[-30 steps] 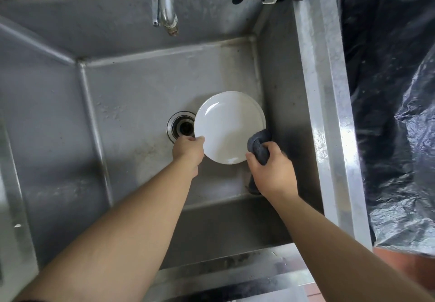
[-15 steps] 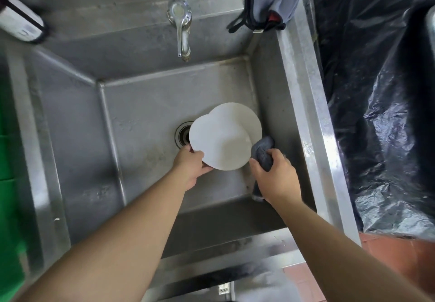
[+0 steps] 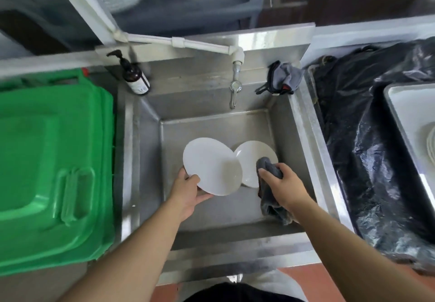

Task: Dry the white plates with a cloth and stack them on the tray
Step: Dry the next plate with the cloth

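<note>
Head view, looking down into a steel sink (image 3: 146, 160). Left hand (image 3: 188, 190) pinches the near-left rim of a white plate (image 3: 211, 166), thumb on top, fingers underneath; plate held tilted above the basin. Second white plate (image 3: 253, 158) lies lower, to the right, partly overlapped by the held one. Right hand (image 3: 286, 187) is curled round a grey cloth (image 3: 268, 190), the bunched end touching the second plate's near edge, the rest hanging below the wrist.

Around: tap (image 3: 235, 87) on the back wall, brown pump bottle (image 3: 134, 75) at the back-left corner, grey rag with black strap (image 3: 282, 78) at the back-right corner. Green bin lid (image 3: 51, 160) just beside the sink on the left. Right side: black plastic sheet (image 3: 367, 148), and on it a white tray (image 3: 407, 113) with stacked plates (image 3: 429, 144) at frame edge. The sink's right wall and rim stand between hands and tray.
</note>
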Demonstrator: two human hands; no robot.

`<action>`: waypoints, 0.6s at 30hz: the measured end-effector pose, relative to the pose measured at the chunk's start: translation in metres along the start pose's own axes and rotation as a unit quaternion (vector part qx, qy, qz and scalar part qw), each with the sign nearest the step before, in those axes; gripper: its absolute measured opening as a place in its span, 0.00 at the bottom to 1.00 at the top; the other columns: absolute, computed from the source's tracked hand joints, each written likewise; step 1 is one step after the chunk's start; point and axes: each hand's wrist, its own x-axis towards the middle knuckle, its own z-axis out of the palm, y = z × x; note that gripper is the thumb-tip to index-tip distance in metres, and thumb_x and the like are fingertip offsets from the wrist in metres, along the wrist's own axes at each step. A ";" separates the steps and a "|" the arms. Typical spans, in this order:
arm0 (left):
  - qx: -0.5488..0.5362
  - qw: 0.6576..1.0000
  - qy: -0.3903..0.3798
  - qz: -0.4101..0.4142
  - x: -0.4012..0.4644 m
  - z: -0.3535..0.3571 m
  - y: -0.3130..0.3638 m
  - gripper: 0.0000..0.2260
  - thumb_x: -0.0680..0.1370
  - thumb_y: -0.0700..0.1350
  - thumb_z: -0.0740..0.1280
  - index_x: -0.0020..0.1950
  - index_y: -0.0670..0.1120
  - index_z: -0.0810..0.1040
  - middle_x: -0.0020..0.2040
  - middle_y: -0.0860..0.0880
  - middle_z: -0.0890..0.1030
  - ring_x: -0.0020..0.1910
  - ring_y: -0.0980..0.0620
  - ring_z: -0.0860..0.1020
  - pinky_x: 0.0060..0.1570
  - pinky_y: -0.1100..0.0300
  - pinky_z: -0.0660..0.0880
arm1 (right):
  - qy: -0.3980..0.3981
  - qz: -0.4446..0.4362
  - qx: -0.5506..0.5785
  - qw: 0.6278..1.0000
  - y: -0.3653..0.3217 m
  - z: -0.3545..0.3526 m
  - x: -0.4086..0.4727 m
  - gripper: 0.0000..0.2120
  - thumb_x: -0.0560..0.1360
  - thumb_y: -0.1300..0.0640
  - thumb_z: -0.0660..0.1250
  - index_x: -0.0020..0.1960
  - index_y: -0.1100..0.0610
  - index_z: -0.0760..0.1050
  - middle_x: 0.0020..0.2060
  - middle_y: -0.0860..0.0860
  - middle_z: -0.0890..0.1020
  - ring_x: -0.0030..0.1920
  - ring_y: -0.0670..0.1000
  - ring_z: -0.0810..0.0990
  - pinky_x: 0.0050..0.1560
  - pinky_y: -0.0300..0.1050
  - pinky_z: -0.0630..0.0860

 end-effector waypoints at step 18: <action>0.014 0.971 -0.029 0.236 -0.179 0.007 0.062 0.19 0.82 0.30 0.61 0.59 0.55 0.78 0.57 0.52 0.84 0.42 0.52 0.88 0.40 0.49 0.85 | -0.022 -0.366 -0.121 0.922 -0.144 -0.040 -0.106 0.21 0.81 0.44 0.68 0.73 0.39 0.70 0.62 0.45 0.80 0.58 0.52 0.80 0.60 0.52 0.79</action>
